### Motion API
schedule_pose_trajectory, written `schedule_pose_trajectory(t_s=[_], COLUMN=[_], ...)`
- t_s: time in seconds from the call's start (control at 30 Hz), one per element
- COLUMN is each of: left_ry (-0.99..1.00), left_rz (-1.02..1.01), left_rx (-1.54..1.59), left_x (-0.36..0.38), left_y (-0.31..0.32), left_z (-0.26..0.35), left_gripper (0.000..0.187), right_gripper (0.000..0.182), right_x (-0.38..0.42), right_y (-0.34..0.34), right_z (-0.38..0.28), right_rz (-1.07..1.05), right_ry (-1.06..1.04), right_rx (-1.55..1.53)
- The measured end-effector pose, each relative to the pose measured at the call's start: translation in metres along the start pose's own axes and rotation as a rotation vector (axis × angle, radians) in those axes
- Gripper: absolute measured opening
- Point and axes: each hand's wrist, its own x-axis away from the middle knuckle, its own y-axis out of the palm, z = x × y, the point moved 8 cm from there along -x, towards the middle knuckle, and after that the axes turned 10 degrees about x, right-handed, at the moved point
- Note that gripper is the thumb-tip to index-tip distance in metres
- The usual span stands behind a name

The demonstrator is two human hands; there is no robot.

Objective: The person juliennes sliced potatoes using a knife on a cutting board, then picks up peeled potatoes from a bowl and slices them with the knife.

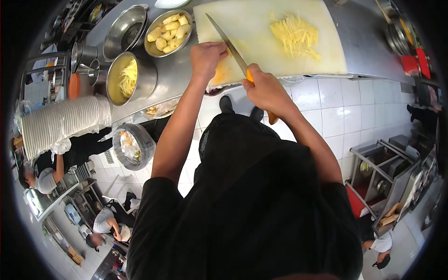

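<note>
My right hand [269, 91] is wrapped round the orange handle of a long knife [229, 43], whose blade points up and to the left across the white cutting board [252, 14]. Beside the blade, my left hand [207, 59] has its fingers curled in at the board's near left part; what they hold, if anything, is hidden. Pale thin slices [241, 45] lie just right of the blade. Farther right on the board is a loose pile of yellow shreds [295, 36], cut like matchsticks.
Left of the board stand a metal bowl of peeled yellow chunks [170, 33], a pot [144, 79] with shreds, and an empty bowl [122, 30]. Wrapped stacked containers [65, 123] sit at the counter's end. A lined waste bin [133, 147] stands below. Several people work nearby.
</note>
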Motion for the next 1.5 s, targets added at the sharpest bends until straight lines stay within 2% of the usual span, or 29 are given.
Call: schedule_pose_trajectory(t_s=[0.47, 0.93, 1.03, 1.27, 1.5], left_ry=[0.031, -0.001, -0.003, -0.033, 0.038], left_rz=[-0.07, -0.021, -0.023, -0.005, -0.02], left_rx=[-0.109, -0.08, -0.065, -0.062, 0.058], left_x=[0.0, -0.002, -0.002, -0.005, -0.007], left_y=[0.002, -0.001, -0.001, -0.002, -0.003], left_z=[0.001, -0.004, -0.004, -0.003, -0.004], left_gripper=[0.014, 0.013, 0.013, 0.013, 0.011], right_gripper=[0.029, 0.028, 0.024, 0.026, 0.025], right_x=[-0.001, -0.001, 0.0, 0.002, 0.003], right_y=[0.0, 0.002, -0.001, 0.002, 0.001], right_z=[-0.003, -0.006, -0.01, -0.008, -0.008], right_rz=[-0.018, 0.011, 0.075, 0.047, 0.104], right_ry=[0.017, 0.01, -0.02, -0.001, -0.027], right_rx=[0.01, 0.028, -0.006, 0.018, -0.033])
